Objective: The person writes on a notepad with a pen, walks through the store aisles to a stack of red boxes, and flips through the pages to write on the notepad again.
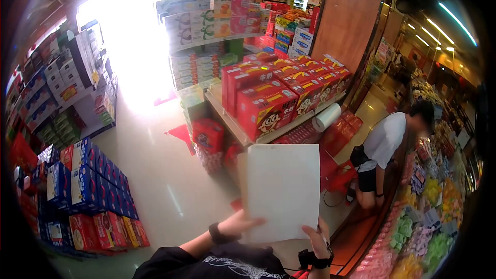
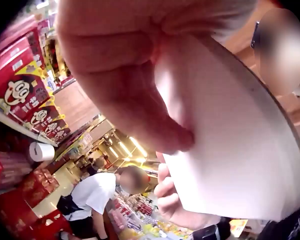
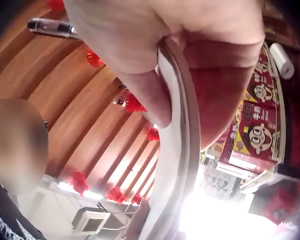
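A notebook point(image 1: 283, 191), showing a blank white page, is held up in front of the chest. At its lower left edge my left hand point(image 1: 238, 224) grips it. In the left wrist view that hand point(image 2: 120, 75) bends round the edge of the curving pages point(image 2: 230, 145). My right hand point(image 1: 319, 243) grips the lower right corner. The right wrist view shows the thick notebook edge point(image 3: 182, 130) pinched between thumb and fingers of the right hand point(image 3: 165, 40). A pen point(image 3: 52, 28) sticks out from behind this hand; how it is held is hidden.
Red milk boxes point(image 1: 266, 106) stand on a shelf ahead, with a white roll point(image 1: 327, 117) at its edge. Blue boxes point(image 1: 85, 181) are stacked at the left. A person in a white shirt point(image 1: 385, 139) bends over packaged goods point(image 1: 431, 191) at the right.
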Demonstrator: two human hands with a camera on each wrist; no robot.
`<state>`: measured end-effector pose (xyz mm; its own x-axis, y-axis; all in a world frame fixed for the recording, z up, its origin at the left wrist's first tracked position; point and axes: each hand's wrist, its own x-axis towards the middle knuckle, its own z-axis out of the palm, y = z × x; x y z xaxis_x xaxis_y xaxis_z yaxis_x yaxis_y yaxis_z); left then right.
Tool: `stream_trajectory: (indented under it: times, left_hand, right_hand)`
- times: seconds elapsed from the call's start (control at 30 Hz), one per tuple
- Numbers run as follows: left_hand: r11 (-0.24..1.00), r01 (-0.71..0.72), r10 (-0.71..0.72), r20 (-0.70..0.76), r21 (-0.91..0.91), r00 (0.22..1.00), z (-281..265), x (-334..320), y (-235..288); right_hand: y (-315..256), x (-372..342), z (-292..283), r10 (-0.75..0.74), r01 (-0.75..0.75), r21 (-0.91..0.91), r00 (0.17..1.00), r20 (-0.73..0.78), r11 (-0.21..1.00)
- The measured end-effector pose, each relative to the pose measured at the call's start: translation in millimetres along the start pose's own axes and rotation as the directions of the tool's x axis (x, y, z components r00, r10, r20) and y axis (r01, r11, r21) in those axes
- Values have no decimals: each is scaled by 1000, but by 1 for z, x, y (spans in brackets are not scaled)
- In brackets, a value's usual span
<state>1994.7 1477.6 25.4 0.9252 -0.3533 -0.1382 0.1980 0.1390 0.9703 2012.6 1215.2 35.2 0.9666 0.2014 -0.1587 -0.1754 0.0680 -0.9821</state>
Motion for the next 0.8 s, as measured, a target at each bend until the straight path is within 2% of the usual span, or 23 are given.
stream_trajectory:
  times: [0.07, 0.17, 0.2, 0.23, 0.4, 0.5, 0.53, 0.63, 0.67, 0.77, 0.8]
  left_hand:
    - [995, -65, 62, 38, 75, 997, 0, 0, -3]
    - [975, -125, 111, 82, 186, 990, -2, -2, -6]
    - [974, -124, 108, 93, 187, 990, -3, -5, -4]
    - [974, -125, 106, 106, 189, 989, -2, -7, -3]
    - [997, -34, 24, 135, 67, 991, -1, -13, 2]
    - [999, 41, -37, 155, -22, 987, -3, -10, -4]
    - [996, 69, -60, 155, -57, 986, -3, -10, -6]
    - [996, 58, -52, 88, -73, 995, 2, -6, 1]
    - [995, 61, -55, 74, -79, 996, 1, -3, -1]
    - [990, 63, -61, 20, -125, 998, 3, 8, -3]
    - [987, 56, -57, -1, -152, 998, 6, 14, -1]
  right_hand:
    - [-12, -11, 0, 13, -12, -163, 1000, 5, 987]
    - [-4, -29, -3, -52, 63, -228, 997, 55, 972]
    - [14, -34, -8, 11, -22, -226, 999, -51, 974]
    - [26, -37, -15, 4, -20, -239, 998, -65, 971]
    - [33, -51, -12, -28, -17, -300, 989, -147, 954]
    - [28, -58, -19, 45, -91, -390, 991, -126, 916]
    - [39, -55, -24, -110, 63, -466, 991, -74, 882]
    - [22, -46, -18, -99, 56, -429, 992, -79, 902]
    - [20, -41, -19, -66, 28, -455, 996, -67, 890]
    - [2, -21, -18, -114, 96, -506, 993, -4, 857]
    - [-2, -14, -20, -86, 74, -521, 996, 2, 851]
